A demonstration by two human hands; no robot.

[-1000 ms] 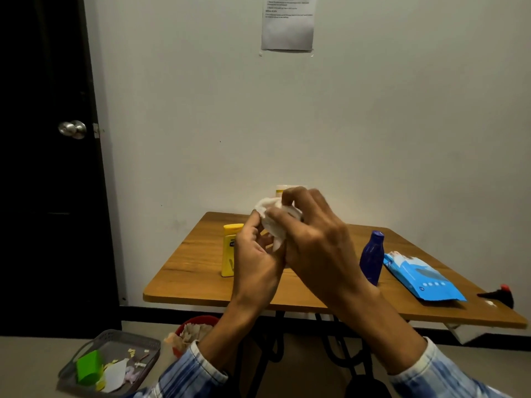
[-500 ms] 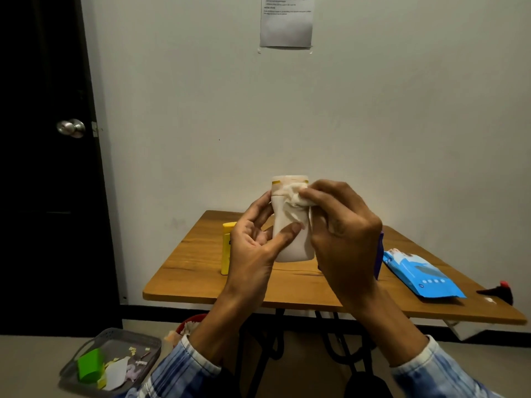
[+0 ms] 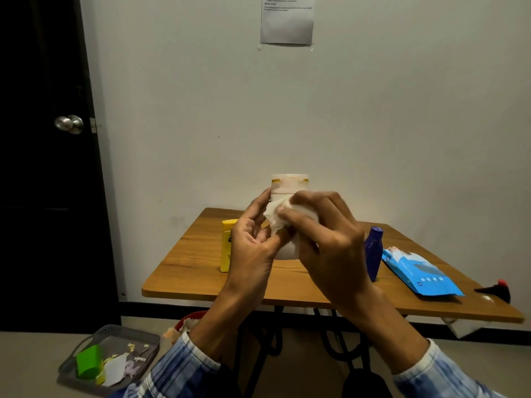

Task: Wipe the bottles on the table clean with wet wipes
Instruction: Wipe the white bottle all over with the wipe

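A: Status, white bottle (image 3: 289,185)?

B: Held up, left of the wipe pack (image 3: 419,274), looks clear of the worktop (image 3: 201,271). Left grip (image 3: 253,254) is curled round the lower body, thumb across the front. Right grip (image 3: 330,239) pinches a bunched wet wipe (image 3: 275,216) against the bottle, just under the cap.

A: Orientation?

B: Upright. Long axis approx. vertical, cap up, base down.

A: Others?

B: Blue bottle (image 3: 373,254) stands just left of the pack. Yellow bottle (image 3: 225,245) is farther left of the pack, partly behind left grip.

A: Risks?

B: Est. only:
1. Wet surface + one-hand hold: bottle may slip, drop to the worktop, knock the yellow bottle over.
2. Wipe is wadded, so small contact area: patches missed, esp. far side & base.
3. Hard rub near the cap could twist it loose if not tight. Can't verify.
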